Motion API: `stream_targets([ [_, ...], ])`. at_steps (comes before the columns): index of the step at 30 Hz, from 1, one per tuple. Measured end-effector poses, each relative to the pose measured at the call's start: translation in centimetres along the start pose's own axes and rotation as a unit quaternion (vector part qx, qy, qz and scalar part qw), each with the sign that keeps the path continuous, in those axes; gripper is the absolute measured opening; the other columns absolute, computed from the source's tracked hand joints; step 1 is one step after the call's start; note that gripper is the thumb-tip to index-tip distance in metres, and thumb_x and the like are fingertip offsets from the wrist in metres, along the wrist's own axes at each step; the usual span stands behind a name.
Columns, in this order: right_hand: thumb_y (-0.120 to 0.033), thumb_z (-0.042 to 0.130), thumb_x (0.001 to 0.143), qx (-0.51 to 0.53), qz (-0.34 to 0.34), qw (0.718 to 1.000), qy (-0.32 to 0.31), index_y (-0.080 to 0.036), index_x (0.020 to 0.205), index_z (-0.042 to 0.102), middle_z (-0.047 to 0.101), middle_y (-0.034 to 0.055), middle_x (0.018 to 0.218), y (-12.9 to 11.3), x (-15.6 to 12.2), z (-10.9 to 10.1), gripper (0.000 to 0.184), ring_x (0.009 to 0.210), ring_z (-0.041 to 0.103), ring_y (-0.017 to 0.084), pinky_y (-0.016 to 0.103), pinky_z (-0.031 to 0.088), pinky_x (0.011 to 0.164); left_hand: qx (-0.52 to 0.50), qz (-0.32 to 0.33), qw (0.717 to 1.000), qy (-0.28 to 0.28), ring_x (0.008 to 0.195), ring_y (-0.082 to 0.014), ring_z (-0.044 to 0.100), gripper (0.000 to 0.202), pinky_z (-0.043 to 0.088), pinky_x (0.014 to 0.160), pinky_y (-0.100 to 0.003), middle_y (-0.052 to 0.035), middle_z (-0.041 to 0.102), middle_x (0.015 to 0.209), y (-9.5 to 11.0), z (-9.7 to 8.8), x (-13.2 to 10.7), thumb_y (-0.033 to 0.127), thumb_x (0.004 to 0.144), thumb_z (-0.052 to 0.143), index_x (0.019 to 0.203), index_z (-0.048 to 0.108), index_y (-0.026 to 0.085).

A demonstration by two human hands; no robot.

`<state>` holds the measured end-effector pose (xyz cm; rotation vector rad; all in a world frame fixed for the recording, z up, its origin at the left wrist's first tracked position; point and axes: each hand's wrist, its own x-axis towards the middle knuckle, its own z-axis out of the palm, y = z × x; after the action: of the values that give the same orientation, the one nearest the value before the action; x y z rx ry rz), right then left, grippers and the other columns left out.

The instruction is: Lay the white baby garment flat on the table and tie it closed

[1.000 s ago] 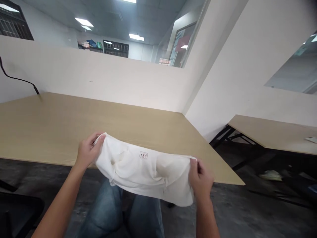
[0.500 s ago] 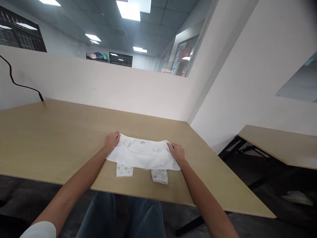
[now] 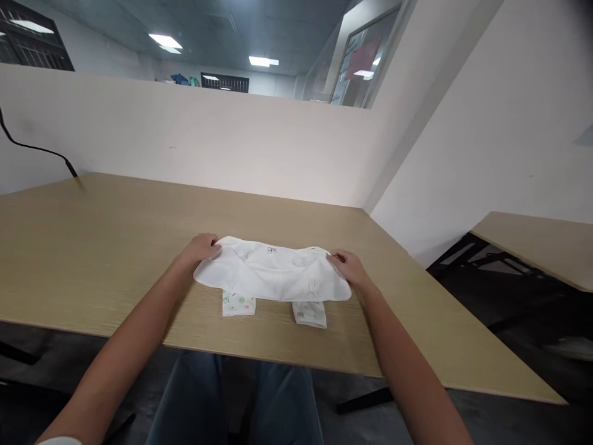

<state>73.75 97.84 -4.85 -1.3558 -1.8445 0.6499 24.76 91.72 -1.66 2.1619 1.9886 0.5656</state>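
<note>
1. White garment [image 3: 278, 272] lies on table [image 3: 139, 210], nr the front edge, spread wide btwn both hands, w/ a few soft creases; small dark-printed label [image 3: 271, 250] nr top-ctr.
2. Two printed flaps [image 3: 238, 304] stick out below its bottom edge, one nr each side, flat on the tabletop.
3. Diff vs 1.0 s ago: garment was then held up off the table, partly over the lap, flaps out of sight. By 0.5 s ago alr. down w/ flaps showing; now much the same.
4. Surface: tan, wood-look top, slight sheen. Jeans-clad legs [image 3: 199, 395] under front edge.
5. Room: white wall [image 3: 254, 142] behind; window [image 3: 273, 37] above it, ceiling lights [image 3: 262, 62] visible thru it. Black cable [image 3: 37, 147] at far L, 2nd table [image 3: 542, 241] at R, apart from the 1st.
6. L hand [image 3: 200, 247]: fingers curled, thumb in, pinching garment's top L corner.
7. R hand [image 3: 349, 266]: same at top R corner, thumb on the cloth, fingers bent at the edge; fingertips partly hidden.
</note>
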Motion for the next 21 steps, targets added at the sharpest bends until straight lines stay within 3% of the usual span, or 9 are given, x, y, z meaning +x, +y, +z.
stream_targets([
  [3, -0.062, 0.064, 0.076, 0.078, 0.017, 0.996, 0.043, -0.014, 0.083, 0.063, 0.059, 0.0018, 0.074, -0.3, 0.1, 0.5, 0.048, 0.068, 0.049, 0.014, 0.025, 0.037, 0.063, -0.055, 0.040, 0.998, -0.005, 0.068, -0.0195, 0.053, 0.038, 0.035, 0.062, -0.029, -0.0023, 0.060, 0.072, 0.9, -1.0, -0.6, 0.055, 0.082, 0.044, 0.073, 0.055, 0.020],
  [7, -0.066, 0.071, 0.071, 0.153, 0.063, 0.986, 0.025, -0.014, 0.084, 0.063, 0.061, 0.0026, 0.073, -1.3, 0.0, 0.3, 0.054, 0.066, 0.051, 0.014, 0.025, 0.037, 0.058, -0.228, 0.018, 0.974, -0.013, 0.076, -0.0211, 0.058, 0.048, 0.042, 0.063, -0.028, -0.0035, 0.064, 0.083, 3.2, -3.3, -1.3, 0.064, 0.083, 0.053, 0.088, 0.062, 0.017],
  [11, -0.060, 0.081, 0.064, 0.265, 0.127, 0.956, -0.026, -0.014, 0.081, 0.064, 0.066, 0.0052, 0.075, -2.8, -0.3, -0.7, 0.052, 0.067, 0.057, 0.017, 0.026, 0.043, 0.057, -0.303, -0.009, 0.953, -0.009, 0.085, -0.0236, 0.062, 0.057, 0.047, 0.065, -0.029, -0.0084, 0.068, 0.098, 8.1, -5.4, -0.8, 0.069, 0.082, 0.058, 0.100, 0.065, 0.015],
  [13, -0.053, 0.085, 0.063, 0.310, 0.153, 0.937, -0.045, -0.015, 0.082, 0.066, 0.069, 0.0071, 0.079, -3.3, -0.4, -1.1, 0.047, 0.069, 0.061, 0.019, 0.027, 0.048, 0.059, -0.335, 0.016, 0.940, -0.067, 0.088, -0.0236, 0.065, 0.061, 0.050, 0.068, -0.029, -0.0104, 0.070, 0.101, 11.6, -6.1, -0.2, 0.069, 0.084, 0.060, 0.111, 0.065, 0.015],
  [15, -0.046, 0.085, 0.064, 0.339, 0.165, 0.924, -0.061, -0.016, 0.083, 0.068, 0.072, 0.0090, 0.086, -3.8, -0.4, -1.3, 0.040, 0.074, 0.065, 0.021, 0.029, 0.052, 0.062, -0.353, 0.050, 0.919, -0.168, 0.084, -0.0247, 0.068, 0.069, 0.053, 0.070, -0.032, -0.0113, 0.073, 0.090, 14.5, -6.5, 0.2, 0.069, 0.087, 0.058, 0.128, 0.058, 0.014],
  [16, -0.044, 0.085, 0.065, 0.350, 0.165, 0.920, -0.064, -0.016, 0.085, 0.069, 0.073, 0.0096, 0.089, -4.2, -0.4, -1.2, 0.038, 0.077, 0.067, 0.022, 0.030, 0.054, 0.064, -0.354, 0.063, 0.918, -0.167, 0.083, -0.0249, 0.069, 0.070, 0.054, 0.071, -0.033, -0.0108, 0.073, 0.086, 15.5, -6.5, 0.4, 0.068, 0.088, 0.058, 0.133, 0.056, 0.014],
  [18, -0.044, 0.085, 0.067, 0.368, 0.154, 0.916, -0.046, -0.017, 0.091, 0.072, 0.074, 0.0097, 0.096, -5.5, -0.8, -1.0, 0.038, 0.082, 0.069, 0.023, 0.031, 0.056, 0.068, -0.354, 0.077, 0.925, -0.113, 0.081, -0.0241, 0.070, 0.066, 0.054, 0.071, -0.034, -0.0095, 0.073, 0.082, 16.0, -5.9, 0.4, 0.066, 0.091, 0.056, 0.133, 0.057, 0.015],
  [21, -0.045, 0.085, 0.072, 0.367, 0.087, 0.925, -0.048, -0.020, 0.106, 0.074, 0.073, 0.0084, 0.112, -8.9, -2.3, -0.3, 0.044, 0.091, 0.070, 0.023, 0.033, 0.058, 0.080, -0.347, 0.070, 0.935, -0.032, 0.075, -0.0210, 0.067, 0.054, 0.051, 0.067, -0.031, -0.0071, 0.071, 0.079, 13.4, -3.7, 0.0, 0.063, 0.093, 0.053, 0.117, 0.065, 0.015],
])
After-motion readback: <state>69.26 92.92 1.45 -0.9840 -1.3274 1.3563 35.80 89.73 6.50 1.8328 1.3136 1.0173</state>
